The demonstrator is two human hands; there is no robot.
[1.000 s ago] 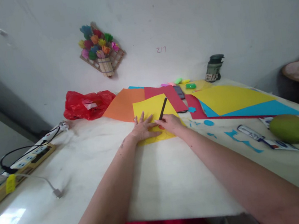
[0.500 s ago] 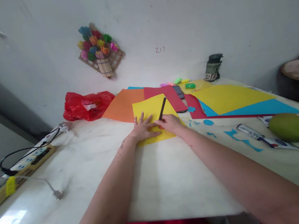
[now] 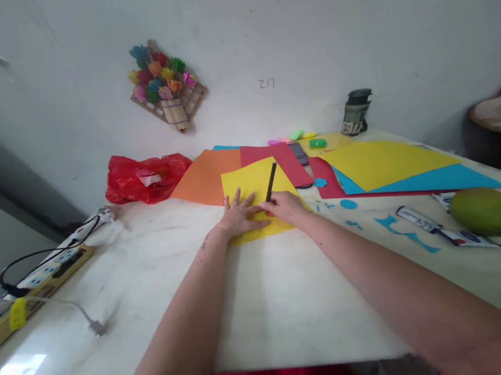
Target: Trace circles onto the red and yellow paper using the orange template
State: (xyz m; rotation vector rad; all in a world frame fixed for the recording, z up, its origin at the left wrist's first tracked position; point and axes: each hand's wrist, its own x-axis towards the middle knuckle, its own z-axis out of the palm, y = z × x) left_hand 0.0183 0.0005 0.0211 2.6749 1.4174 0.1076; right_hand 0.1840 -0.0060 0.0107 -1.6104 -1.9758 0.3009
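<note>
A yellow sheet of paper (image 3: 249,178) lies on the table before me, with several drawn circles along its lower edge. My left hand (image 3: 239,218) rests flat on it, fingers spread. In my right hand (image 3: 286,207) is a dark pen or pencil (image 3: 272,182), tilted, its tip hidden by the fingers. Just under the right fingertips a small orange-red piece (image 3: 269,213) shows in part; its shape is mostly covered. Behind the yellow sheet lie an orange sheet (image 3: 206,175) and a red sheet (image 3: 274,157).
On the left are a red plastic bag (image 3: 140,180), a power strip (image 3: 55,269) and a cable plug (image 3: 96,327). To the right lie blue paper scraps (image 3: 389,224), a blue disc (image 3: 349,204), a glue tube (image 3: 419,220), a green mango (image 3: 488,212) and a large yellow sheet (image 3: 393,161). A bottle (image 3: 357,112) stands behind.
Both hands keep their places on the yellow sheet. The pen has shifted very slightly, and the whole view has moved a little.
</note>
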